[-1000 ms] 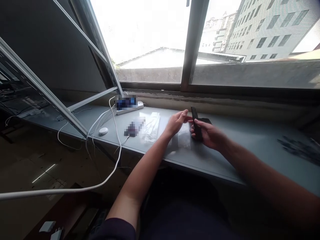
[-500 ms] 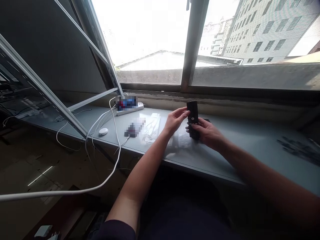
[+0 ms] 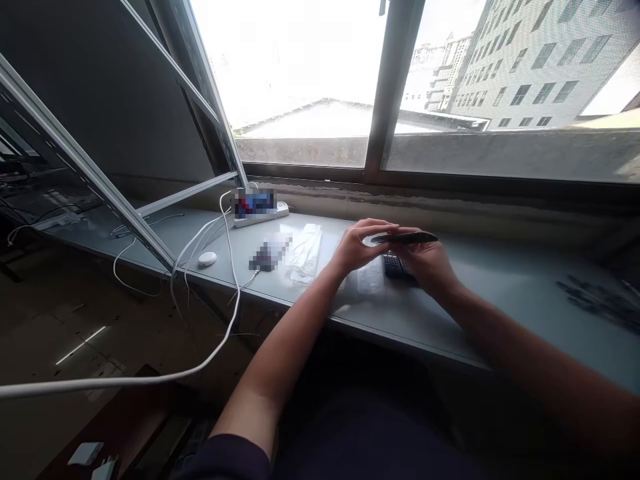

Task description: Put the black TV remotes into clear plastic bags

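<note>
Since the earlier frame, the slim black panel (image 3: 405, 238) had tipped from nearly upright, broad face showing, to nearly level and edge-on. Nearest the viewer, white adapters (image 3: 85, 453) rested on a brown surface at lower left. Above the grey worktop (image 3: 505, 300), the left hand (image 3: 356, 247) pinched the panel's left end, its fingers above and thumb below, with a small gap inside their curve. The right hand (image 3: 433, 263) was closed about the other end from beneath; its fingers were partly hidden. Handling was evidently in progress: the panel was raised and turned, but not set down. Whether any part of it had been opened or fitted could not be told. Below it, a black keypad unit (image 3: 395, 265), partly covered by the right hand, appeared to lie on the worktop, apart from the panel. Just beside this was a clear plastic bag (image 3: 370, 279), apparently flat; farther left lay a second plastic bag (image 3: 304, 250), whose contents, if any, were indistinct. Beyond, a white power strip (image 3: 281, 210) stood near the window frame (image 3: 376, 143).
</note>
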